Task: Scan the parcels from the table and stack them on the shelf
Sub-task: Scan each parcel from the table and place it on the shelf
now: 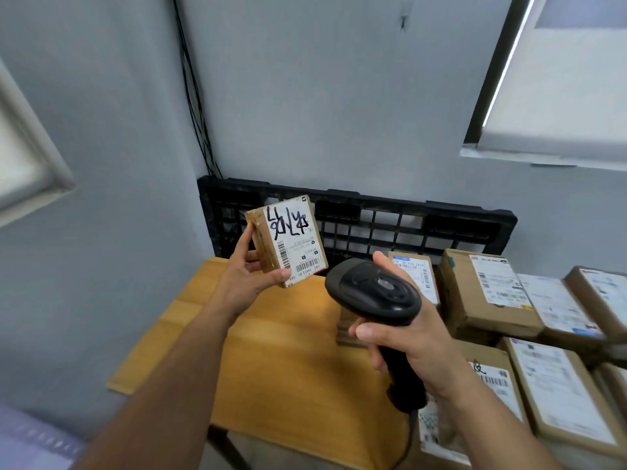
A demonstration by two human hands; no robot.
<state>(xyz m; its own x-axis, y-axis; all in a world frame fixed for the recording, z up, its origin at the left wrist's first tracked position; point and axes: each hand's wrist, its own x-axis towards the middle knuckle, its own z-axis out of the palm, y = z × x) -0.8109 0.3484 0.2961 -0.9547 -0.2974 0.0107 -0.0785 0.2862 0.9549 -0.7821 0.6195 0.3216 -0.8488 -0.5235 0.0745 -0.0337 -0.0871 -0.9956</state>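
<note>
Left hand (pixel 249 278) grips a small parcel (pixel 288 240) above the table (pixel 271 351). Right hand (pixel 407 337) grips the scanner (pixel 375 293), head near the parcel. More parcels (pixel 488 293) lie right.

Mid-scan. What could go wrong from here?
The left hand grips the small brown cardboard parcel only along one edge; it might slip.
Its thumb sits close to the label's lower barcode and might block the read.
The black handheld scanner in the right hand trails a cable beside labelled brown boxes; it could snag.
</note>
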